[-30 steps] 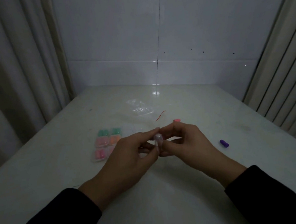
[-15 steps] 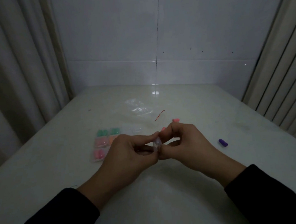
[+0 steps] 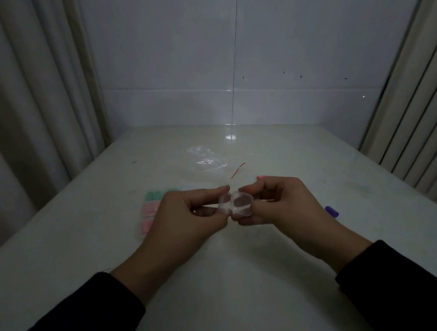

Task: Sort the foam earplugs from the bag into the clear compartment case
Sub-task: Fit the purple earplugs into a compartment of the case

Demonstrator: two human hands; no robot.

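Both hands hold a small clear plastic case [image 3: 237, 204] above the middle of the table, now spread open into two round halves. My left hand [image 3: 187, 216] pinches its left half and my right hand [image 3: 279, 203] pinches its right half. Behind my left hand lie several clear cases [image 3: 152, 208] with green, orange and pink earplugs inside, partly hidden by that hand. A purple earplug [image 3: 331, 211] lies on the table to the right of my right hand. A pink earplug [image 3: 260, 177] peeks out just behind my right hand. The crumpled clear bag [image 3: 206, 158] lies further back.
A thin red strip [image 3: 238, 169] lies beside the bag. The white table [image 3: 246, 279] meets a tiled wall at the back. Curtains hang at the left [image 3: 26, 101] and right [image 3: 414, 100] sides.
The small clear case between my fingers has gone from closed and edge-on to opened flat, with both halves showing. My hands have stayed in about the same place.
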